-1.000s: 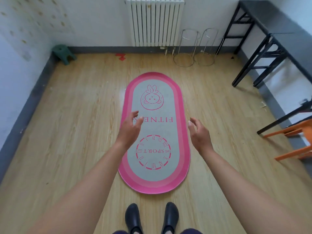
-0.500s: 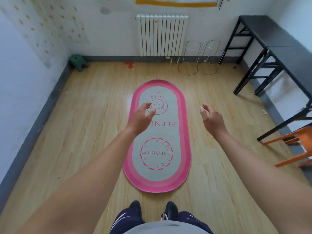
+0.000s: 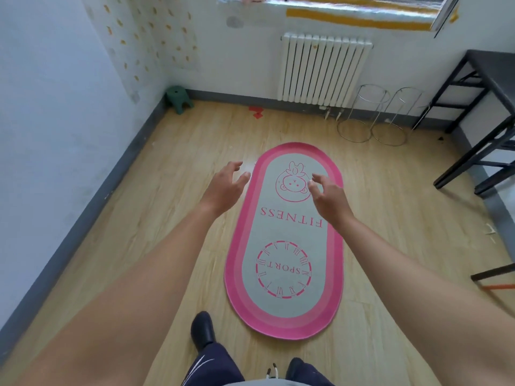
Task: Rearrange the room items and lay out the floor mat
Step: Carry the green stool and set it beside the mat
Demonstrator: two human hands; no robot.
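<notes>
The oval floor mat [image 3: 284,238], grey with a pink border and the words FITNESS and SPORT, lies flat on the wooden floor in the middle of the room. My left hand [image 3: 225,188] hovers above the floor just left of the mat's far end, fingers spread and empty. My right hand [image 3: 327,196] hangs over the mat's far half, near the cartoon print, fingers apart and holding nothing. Both arms reach forward. My dark shoes stand at the mat's near end.
A small green stool [image 3: 179,99] sits in the far left corner. A white radiator [image 3: 323,69] lines the back wall, with two wire stands [image 3: 372,117] beside it. Black tables [image 3: 490,107] run along the right wall. An orange bar [image 3: 498,286] shows at the right edge.
My view has tilted up and shifted left, so the mat now sits right of centre. Both hands have risen and moved toward the mat's far end, still empty. I have stepped left.
</notes>
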